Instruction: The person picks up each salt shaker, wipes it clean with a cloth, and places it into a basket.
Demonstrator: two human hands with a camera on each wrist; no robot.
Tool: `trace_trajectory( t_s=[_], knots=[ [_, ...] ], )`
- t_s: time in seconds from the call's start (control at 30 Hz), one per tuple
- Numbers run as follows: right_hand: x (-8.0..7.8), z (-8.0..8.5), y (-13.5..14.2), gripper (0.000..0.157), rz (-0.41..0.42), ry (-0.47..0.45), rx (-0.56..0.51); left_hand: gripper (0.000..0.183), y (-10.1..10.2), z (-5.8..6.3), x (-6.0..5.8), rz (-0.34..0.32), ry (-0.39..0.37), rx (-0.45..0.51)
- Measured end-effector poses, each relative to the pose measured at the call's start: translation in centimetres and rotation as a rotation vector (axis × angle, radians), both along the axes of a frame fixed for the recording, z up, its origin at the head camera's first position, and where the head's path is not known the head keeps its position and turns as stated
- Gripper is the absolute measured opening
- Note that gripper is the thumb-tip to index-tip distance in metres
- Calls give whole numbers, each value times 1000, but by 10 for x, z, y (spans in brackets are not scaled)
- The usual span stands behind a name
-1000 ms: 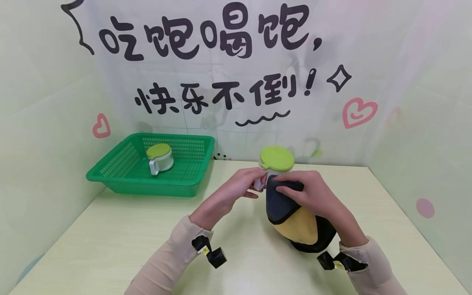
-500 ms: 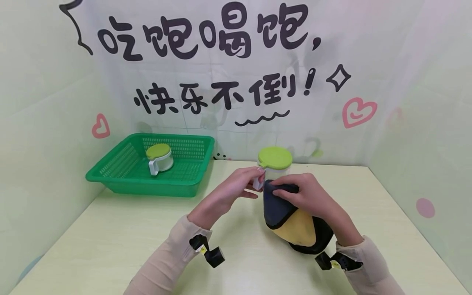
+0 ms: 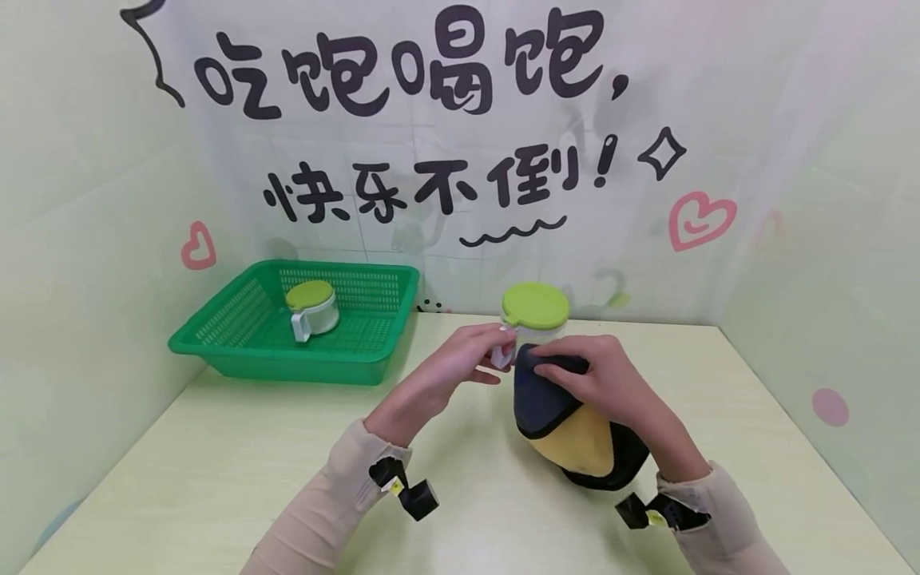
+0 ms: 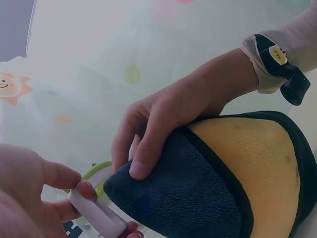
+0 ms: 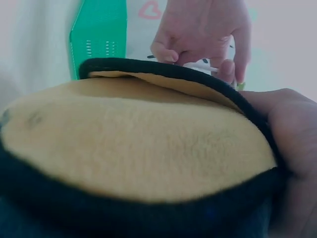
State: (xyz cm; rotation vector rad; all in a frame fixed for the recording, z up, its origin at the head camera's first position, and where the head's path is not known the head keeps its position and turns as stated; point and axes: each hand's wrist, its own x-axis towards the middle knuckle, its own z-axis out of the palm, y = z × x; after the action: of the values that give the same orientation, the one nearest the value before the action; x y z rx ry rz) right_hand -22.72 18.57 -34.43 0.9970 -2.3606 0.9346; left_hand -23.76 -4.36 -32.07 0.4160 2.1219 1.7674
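My left hand (image 3: 465,357) pinches the white handle (image 4: 101,218) of a lidded seasoning jar (image 3: 535,306). The jar has a lime-green lid and a clear body, mostly hidden behind the cloth and fingers. With thumb and fingers, my right hand (image 3: 607,374) grips a folded cleaning cloth (image 3: 549,403), navy on one face and yellow on the other, with black edging. The cloth overlaps the jar's front side in the head view and hangs down toward me. In the right wrist view, its yellow face (image 5: 138,144) fills most of the picture.
A green plastic basket (image 3: 295,371) stands at the back left of the pale table (image 3: 237,455). Inside it sits a similar seasoning jar (image 3: 314,310) with a green lid and white handle. A printed wall sheet (image 3: 402,231) rises behind the table.
The jar and the cloth have shifted slightly left compared with one second ago. The cloth dipped a little, then came back up. Both hands keep their hold.
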Motion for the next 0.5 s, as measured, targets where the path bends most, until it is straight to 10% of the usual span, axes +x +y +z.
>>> trace_trajectory(
  t_s=[0.23, 0.5],
  knots=[
    [2, 2, 1, 24, -5, 18, -112, 32, 1, 1, 0, 2, -5, -2],
    [-3, -2, 2, 21, 3, -99, 11, 31, -1, 2, 0, 0, -8, 0]
  ],
)
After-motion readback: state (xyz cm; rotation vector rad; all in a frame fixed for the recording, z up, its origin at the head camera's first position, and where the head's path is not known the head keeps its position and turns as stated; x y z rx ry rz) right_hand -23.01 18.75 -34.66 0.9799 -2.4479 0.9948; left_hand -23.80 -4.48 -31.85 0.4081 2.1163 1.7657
